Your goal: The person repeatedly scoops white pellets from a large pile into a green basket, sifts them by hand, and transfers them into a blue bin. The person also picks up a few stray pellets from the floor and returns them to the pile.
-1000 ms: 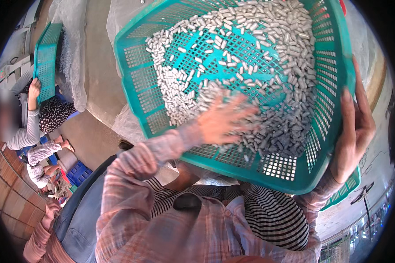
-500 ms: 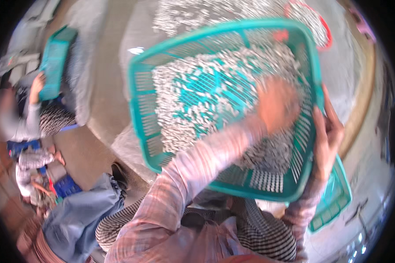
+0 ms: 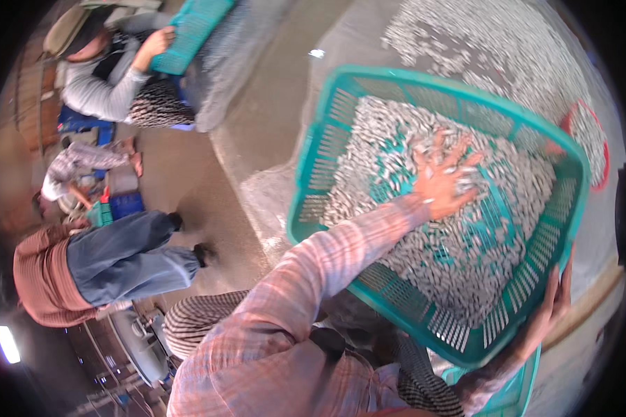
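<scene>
A rectangular green plastic basket (image 3: 435,344) with slatted walls is tilted in front of me, above my lap. Many small, slender silvery-white pieces (image 3: 452,281) cover most of its bottom; their exact kind is hard to make out. Palm down, my left hand (image 3: 444,179) rests on them near the basket's middle, fingers spread, with some pieces lying over and between the fingers. Along the near right side, my right hand (image 3: 555,295) grips the basket's rim from outside. Part of that hand is hidden by the basket wall.
More pieces (image 3: 535,52) are spread over a sheet on the floor beyond. A round red-rimmed container (image 3: 591,146) of them stands at right. Another green basket (image 3: 511,389) sits below mine. At left, a co-worker (image 3: 104,90) holds a green basket (image 3: 191,35); others work farther back.
My left hand has gone from the basket's right part to its middle, fingers now spread. Pieces lie more widely across the bottom. The basket appears farther right and turned clockwise as the view swung.
</scene>
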Tool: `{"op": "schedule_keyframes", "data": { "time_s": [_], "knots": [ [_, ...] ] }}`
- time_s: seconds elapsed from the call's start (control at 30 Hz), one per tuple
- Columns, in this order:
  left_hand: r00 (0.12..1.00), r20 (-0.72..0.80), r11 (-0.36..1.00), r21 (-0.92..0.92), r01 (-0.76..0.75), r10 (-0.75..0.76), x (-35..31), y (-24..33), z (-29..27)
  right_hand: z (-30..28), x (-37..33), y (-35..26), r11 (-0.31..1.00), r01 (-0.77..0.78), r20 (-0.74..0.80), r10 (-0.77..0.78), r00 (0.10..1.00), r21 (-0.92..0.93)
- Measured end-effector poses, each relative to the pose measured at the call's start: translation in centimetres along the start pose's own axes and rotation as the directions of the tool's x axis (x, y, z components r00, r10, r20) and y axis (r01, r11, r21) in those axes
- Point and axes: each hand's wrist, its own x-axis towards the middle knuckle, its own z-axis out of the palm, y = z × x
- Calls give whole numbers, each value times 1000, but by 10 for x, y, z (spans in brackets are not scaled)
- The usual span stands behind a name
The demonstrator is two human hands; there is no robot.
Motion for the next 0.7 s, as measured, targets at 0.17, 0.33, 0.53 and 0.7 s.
{"op": "schedule_keyframes", "data": {
  "time_s": [0.17, 0.33, 0.53, 0.7],
  "knots": [
    [935, 107, 911, -288, -296, 338, -29, 132, 20, 20, 10, -12, 996, 50, 33, -52, 998, 71],
    [584, 542, 767, -197, -610, 604, -104, 13, -10, 9, 7, -7, 980, -39, -25, 45, 999, 194],
    [948, -257, 982, -28, 187, -188, -63, -129, -29, 7, -2, -1, 984, -69, -37, 76, 996, 162],
    [834, -497, 955, -275, 109, -239, 40, -89, 3, 21, -4, -1, 986, 57, -84, -45, 995, 157]
  ]
}}
